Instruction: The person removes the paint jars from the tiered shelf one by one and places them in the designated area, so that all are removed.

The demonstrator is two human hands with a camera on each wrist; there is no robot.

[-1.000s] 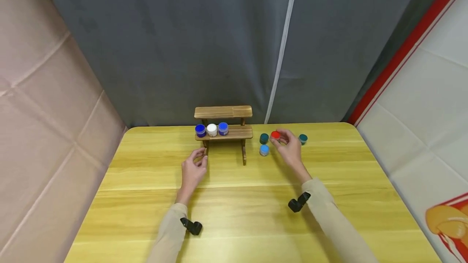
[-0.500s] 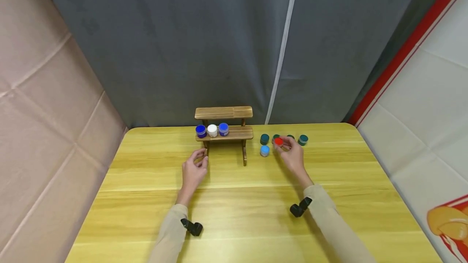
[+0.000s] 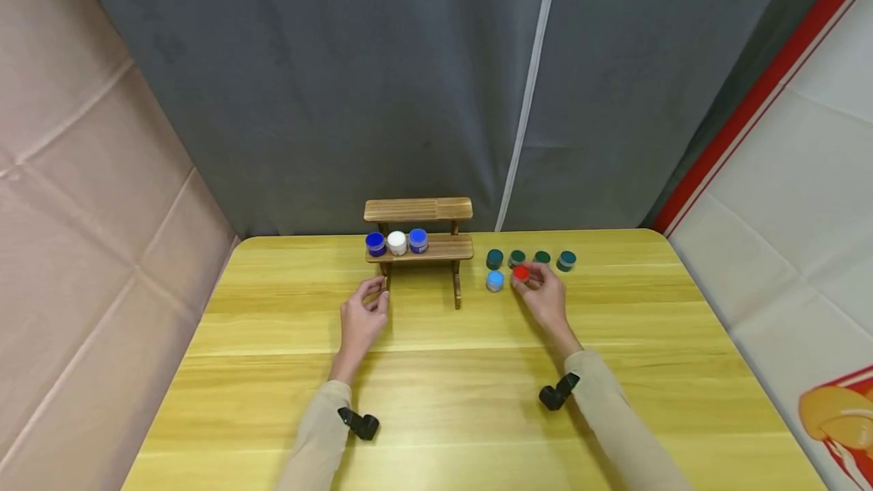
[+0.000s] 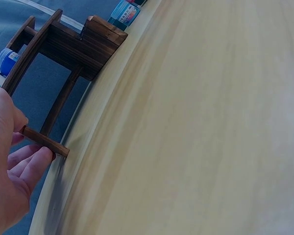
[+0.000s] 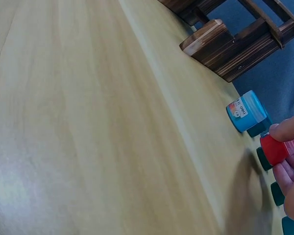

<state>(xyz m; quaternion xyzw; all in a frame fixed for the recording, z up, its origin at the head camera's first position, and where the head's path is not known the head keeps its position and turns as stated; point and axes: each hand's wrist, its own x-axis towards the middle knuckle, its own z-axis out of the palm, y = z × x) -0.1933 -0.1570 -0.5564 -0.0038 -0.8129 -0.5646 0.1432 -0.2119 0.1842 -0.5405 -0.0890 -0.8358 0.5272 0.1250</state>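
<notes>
Dark grey curtain (image 3: 307, 97) fills the upper middle of the frame, with a pale pink wall (image 3: 102, 211) down the left and a white panel (image 3: 771, 226) edged in red on the right. Below it spreads the yellow wooden table (image 3: 443, 415). Just left of centre stands a two-tier wooden rack (image 3: 453, 248), a blue jar (image 3: 375, 244), a white jar (image 3: 397, 242) and a second blue jar (image 3: 418, 241) side by side on the left part of its lower shelf. With my left hand (image 3: 360, 318) I pinch the rack's left leg low down, thumb on one side and fingers on the other. Right of centre, the thumb and fingers of my right hand (image 3: 546, 300) are clamped on the red jar (image 3: 520, 273); I cannot tell whether its base touches the table. Just left of it sits a light blue jar (image 3: 495, 281), and behind runs a row of four dark green-topped jars (image 3: 566, 261). Beige sleeves (image 3: 617, 411) cover my forearms at the bottom, a black wrist camera (image 3: 559, 392) on each.
</notes>
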